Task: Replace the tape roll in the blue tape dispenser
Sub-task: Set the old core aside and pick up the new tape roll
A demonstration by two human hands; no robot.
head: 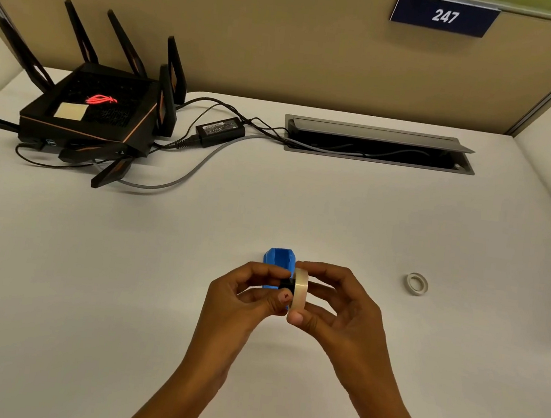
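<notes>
The blue tape dispenser (277, 263) stands on the white desk just behind my hands, partly hidden by my fingers. My right hand (332, 304) pinches a pale, full tape roll (300, 290) held on edge between thumb and fingers. My left hand (247, 295) grips a small black hub (287, 283) whose end touches the roll's centre. A thin, nearly used-up tape ring (417, 284) lies flat on the desk, well to the right of my hands.
A black router (89, 112) with several antennas sits at the back left, with a power brick (220, 130) and cables trailing to an open cable tray (377, 145) in the desk. A beige partition with a 247 sign (444, 15) stands behind.
</notes>
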